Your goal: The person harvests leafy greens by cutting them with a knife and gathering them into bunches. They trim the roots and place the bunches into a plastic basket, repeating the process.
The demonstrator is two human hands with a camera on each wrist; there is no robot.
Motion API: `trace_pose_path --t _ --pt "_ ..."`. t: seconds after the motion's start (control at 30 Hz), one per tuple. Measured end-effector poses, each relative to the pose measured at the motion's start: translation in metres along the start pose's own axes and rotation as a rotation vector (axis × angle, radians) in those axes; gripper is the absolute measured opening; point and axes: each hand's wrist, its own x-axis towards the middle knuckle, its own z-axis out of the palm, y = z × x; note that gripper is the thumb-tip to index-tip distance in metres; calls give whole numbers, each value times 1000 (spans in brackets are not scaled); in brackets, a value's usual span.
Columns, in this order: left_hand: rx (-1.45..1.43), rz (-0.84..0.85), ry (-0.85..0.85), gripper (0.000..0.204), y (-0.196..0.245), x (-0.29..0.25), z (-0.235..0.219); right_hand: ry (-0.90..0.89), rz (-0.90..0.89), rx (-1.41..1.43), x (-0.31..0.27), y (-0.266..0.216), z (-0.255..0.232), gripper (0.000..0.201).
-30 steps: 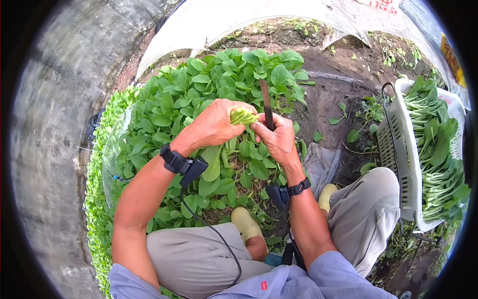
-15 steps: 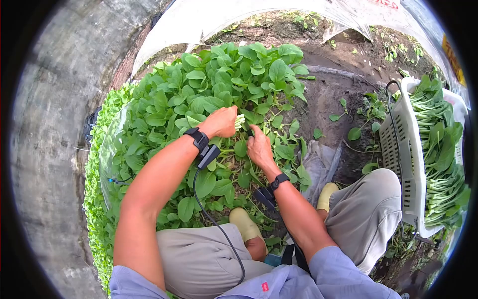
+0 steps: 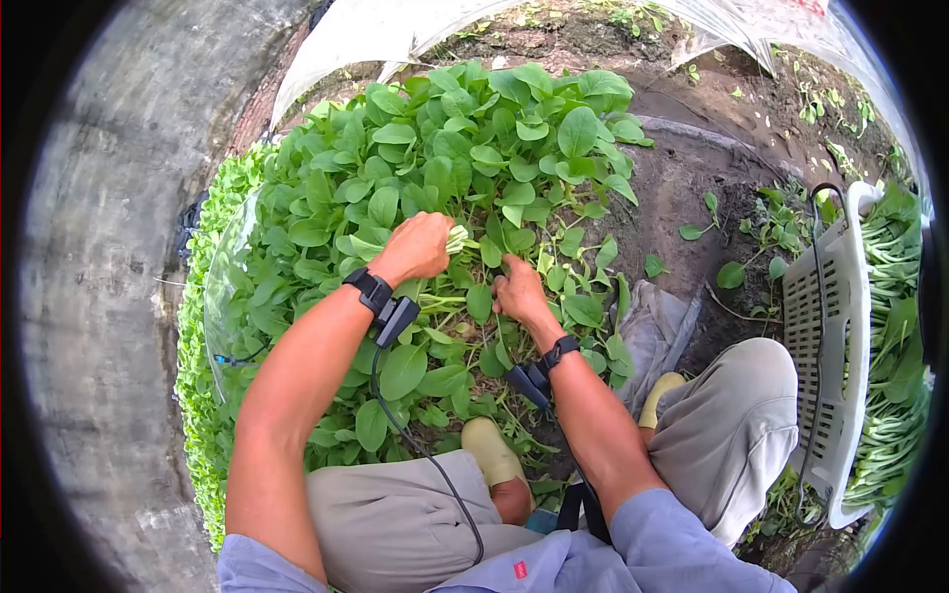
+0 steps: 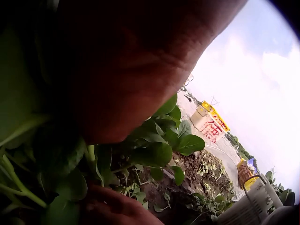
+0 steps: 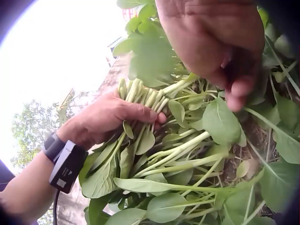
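Observation:
My left hand (image 3: 420,245) grips a bunch of cut leafy greens (image 5: 140,96), thumb across the pale stalks, with the cut ends pointing right and the leaves hanging beneath. Low among the growing greens (image 3: 445,148), my right hand (image 3: 520,293) is just right of and below the left. Its fingers are curled in the right wrist view around the knife's dark handle, mostly hidden in the palm; the blade does not show. Several stalks (image 5: 183,157) lean or lie between the two hands. The left wrist view is mostly dark palm.
A white slotted crate (image 3: 817,336) with bundled greens (image 3: 895,336) stands at the right, beside the person's knee (image 3: 736,395). Grey plastic sheet (image 3: 647,331) lies on the soil near a shoe (image 3: 491,457). A concrete strip (image 3: 109,296) runs along the left.
Both hands have lowered from the raised bunch, the left moving left and the right down into the plants. The knife blade, upright before, is out of sight. The head view has shifted left.

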Motion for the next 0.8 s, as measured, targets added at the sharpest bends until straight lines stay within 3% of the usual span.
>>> trace_pose_path --t 0.07,0.17,0.27,0.33,0.4,0.47,0.53,0.6,0.63,0.67,0.73,0.8 --pt "-74 -10 2 23 1 -8 -7 -152 103 217 -3 7 -13 51" --pt "-175 -20 -2 24 0 -18 -15 -78 162 358 -10 1 -18 49" --pt "-262 -22 -9 27 8 -32 -30 48 104 575 -14 -11 -15 38" --pt "-319 -20 -15 29 14 -40 -39 -324 115 1204 -22 -13 -12 29" --pt "-321 5 -55 31 17 -45 -44 -333 53 1327 -30 -20 -5 28" --pt "-375 35 -21 32 21 -51 -46 -162 -55 1406 -34 -30 -1 27" --pt "-428 69 16 32 32 -62 -53 -104 -94 1293 -39 -40 -10 26" --pt "-307 131 143 34 53 -75 -73 146 -234 733 -44 -51 -23 23" --pt "-305 139 144 34 61 -78 -78 172 -335 598 -47 -57 -29 21" --pt "-342 188 183 35 69 -79 -83 177 -341 598 -52 -63 -33 21" --pt "-378 236 226 35 75 -78 -83 1 -391 560 -64 -76 -39 21" --pt "-366 345 159 36 74 -67 -77 -42 -363 604 -67 -77 -40 24"
